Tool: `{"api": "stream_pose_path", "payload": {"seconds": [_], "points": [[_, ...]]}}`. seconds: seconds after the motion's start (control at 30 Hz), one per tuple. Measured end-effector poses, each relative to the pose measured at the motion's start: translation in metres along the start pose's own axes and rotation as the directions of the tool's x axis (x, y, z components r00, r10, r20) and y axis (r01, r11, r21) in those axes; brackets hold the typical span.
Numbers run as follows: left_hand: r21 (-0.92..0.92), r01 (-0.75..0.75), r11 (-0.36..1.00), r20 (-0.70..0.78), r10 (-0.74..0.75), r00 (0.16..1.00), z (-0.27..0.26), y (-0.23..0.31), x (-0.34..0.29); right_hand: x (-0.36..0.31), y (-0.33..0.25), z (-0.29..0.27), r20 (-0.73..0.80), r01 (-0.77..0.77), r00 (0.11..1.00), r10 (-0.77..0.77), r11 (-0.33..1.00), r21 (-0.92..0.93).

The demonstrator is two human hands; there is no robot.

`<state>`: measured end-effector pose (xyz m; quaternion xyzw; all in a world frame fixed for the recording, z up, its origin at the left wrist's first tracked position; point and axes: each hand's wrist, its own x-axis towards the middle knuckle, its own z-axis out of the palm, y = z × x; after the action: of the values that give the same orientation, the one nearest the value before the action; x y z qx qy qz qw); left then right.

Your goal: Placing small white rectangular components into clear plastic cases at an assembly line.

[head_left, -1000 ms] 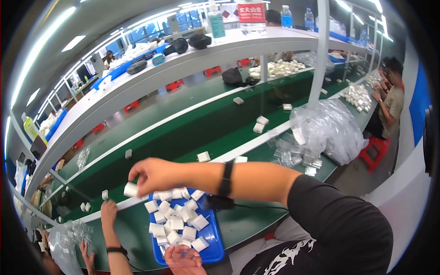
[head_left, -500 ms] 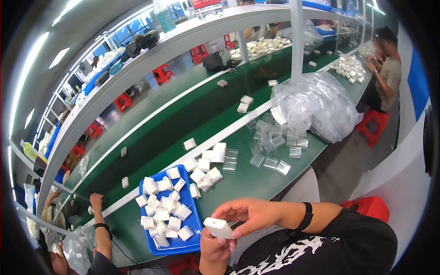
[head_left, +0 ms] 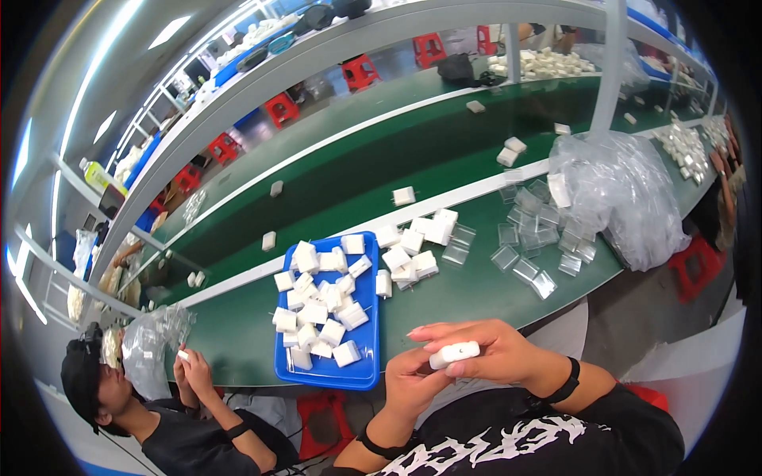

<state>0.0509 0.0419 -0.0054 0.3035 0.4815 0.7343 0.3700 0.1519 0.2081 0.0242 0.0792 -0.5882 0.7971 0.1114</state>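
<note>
A white charger block (head_left: 455, 355), with a small port in the end that shows, is held between my two hands in front of my body. My right hand (head_left: 500, 347) grips it from the right, thumb below and fingers over the top. Against its left side are the closed fingers of my left hand (head_left: 407, 386); its lower part is partly hidden. Just left of my hands is a blue tray (head_left: 371, 317) heaped with similar white charger blocks (head_left: 312, 312). More white blocks (head_left: 413, 243) lie loose on the green table, beside the tray's upper right corner.
Clear plastic sleeves (head_left: 525, 270) are scattered on the green table (head_left: 476, 297), next to a large clear plastic bag (head_left: 615, 190). Behind runs a green conveyor belt (head_left: 333, 190) with single blocks. A person (head_left: 190, 428) at left holds a small white thing.
My view has swung left, bringing the person at left further into sight. The charger block has turned in my hands, its port end now showing, and my right fingers have moved over it.
</note>
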Motion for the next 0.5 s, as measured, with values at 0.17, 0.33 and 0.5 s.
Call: {"api": "stream_pose_path", "payload": {"seconds": [0.17,0.33,0.5], "points": [[0.067,-0.006,0.998,-0.002,0.006,1.0,-0.007,-0.006,0.0,0.006,0.007,0.0,-0.056,0.05,0.997,-0.051,0.999,-0.023],[0.192,-0.14,0.971,0.0,0.142,0.99,-0.005,-0.001,0.002,0.01,0.012,0.002,-0.038,0.132,0.99,-0.133,0.991,-0.024],[0.309,-0.19,0.932,0.019,0.194,0.981,-0.008,-0.007,-0.003,0.008,0.016,0.006,-0.079,0.149,0.986,-0.149,0.989,-0.011]]}}
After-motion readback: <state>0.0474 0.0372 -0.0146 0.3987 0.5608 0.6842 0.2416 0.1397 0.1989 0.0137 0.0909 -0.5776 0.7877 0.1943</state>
